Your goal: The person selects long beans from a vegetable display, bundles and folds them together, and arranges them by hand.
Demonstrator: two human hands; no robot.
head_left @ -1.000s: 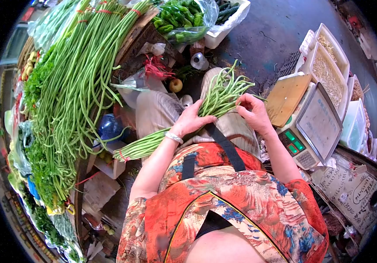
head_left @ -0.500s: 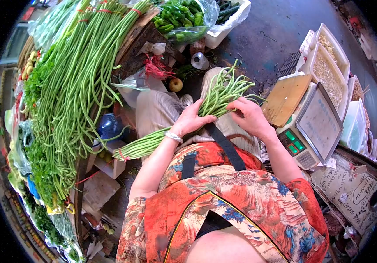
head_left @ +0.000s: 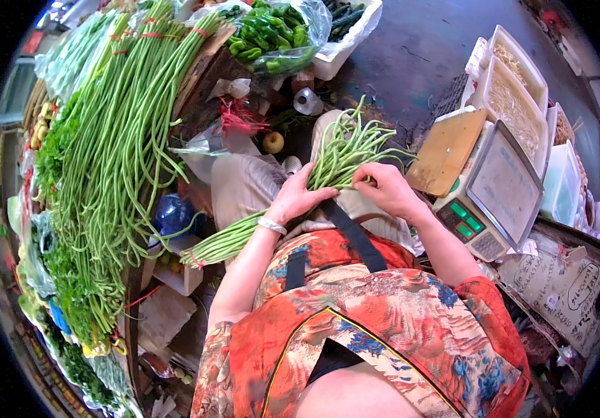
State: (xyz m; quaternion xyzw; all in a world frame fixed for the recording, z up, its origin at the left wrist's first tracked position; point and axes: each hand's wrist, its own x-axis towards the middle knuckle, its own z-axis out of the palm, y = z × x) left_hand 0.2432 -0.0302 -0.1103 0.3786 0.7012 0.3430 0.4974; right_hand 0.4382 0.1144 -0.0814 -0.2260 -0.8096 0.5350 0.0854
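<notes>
1. The bundle of long green beans (head_left: 349, 157) lies slantwise over the person's lap (head_left: 241, 177), its loose ends pointing up and away.
2. The left hand (head_left: 300, 198), with a bracelet (head_left: 271, 225) at its wrist, is clamped across the middle of this bundle, the thumb on the near side.
3. The right hand (head_left: 386, 189) is at the right edge of the beans; its thumb and forefinger are bent close together, but I cannot tell whether they pinch a bean.
4. A red band (head_left: 193, 258) goes around the lower left end.
5. At the left is a large pile of long beans (head_left: 115, 153); at the right stand a scale (head_left: 505, 184) and a wooden board (head_left: 448, 152).
</notes>
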